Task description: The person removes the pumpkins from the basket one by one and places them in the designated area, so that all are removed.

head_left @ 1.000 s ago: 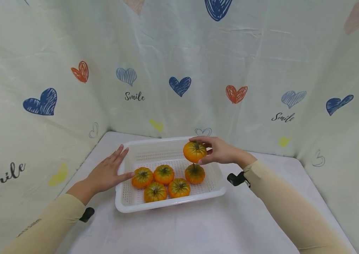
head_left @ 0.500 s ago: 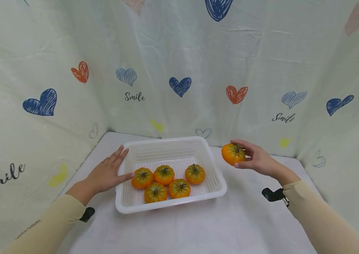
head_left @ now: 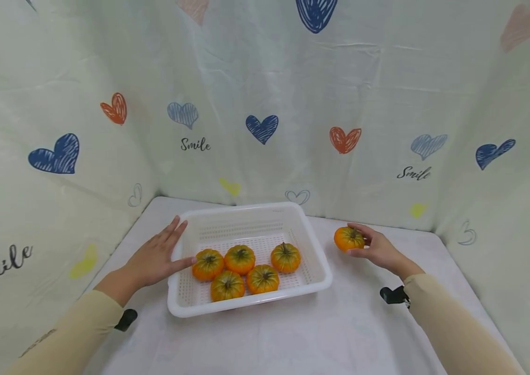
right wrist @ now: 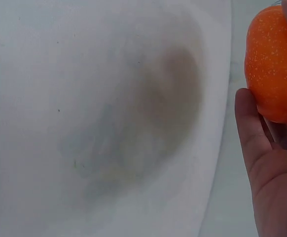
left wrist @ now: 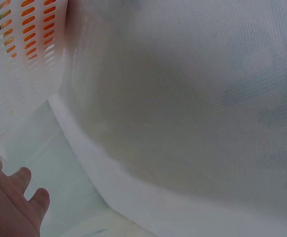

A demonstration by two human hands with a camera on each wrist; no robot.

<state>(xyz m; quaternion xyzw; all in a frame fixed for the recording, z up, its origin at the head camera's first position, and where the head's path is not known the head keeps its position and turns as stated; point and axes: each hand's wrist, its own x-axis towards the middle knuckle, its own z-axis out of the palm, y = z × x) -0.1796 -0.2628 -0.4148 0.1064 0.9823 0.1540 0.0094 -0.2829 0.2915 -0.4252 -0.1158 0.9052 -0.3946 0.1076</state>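
Note:
My right hand grips a small orange pumpkin between thumb and fingers, to the right of the white plastic basket. In the right wrist view the orange underside of the same pumpkin shows beside the fingers, above the tabletop. My left hand lies along the basket's left rim with fingers straight, its thumb reaching over the edge close to a pumpkin. Several pumpkins sit inside the basket, one of them apart on the right. The left wrist view shows the basket's slotted wall and part of the left hand.
A white cloth covers the table. Behind and on both sides hangs a pale curtain with printed hearts, meeting the table's back edge. A small black device sits on the right wrist, another on the left.
My right hand has carried the pumpkin out from over the basket to the right, then lowered it toward the table. The left hand has stayed at the basket's rim.

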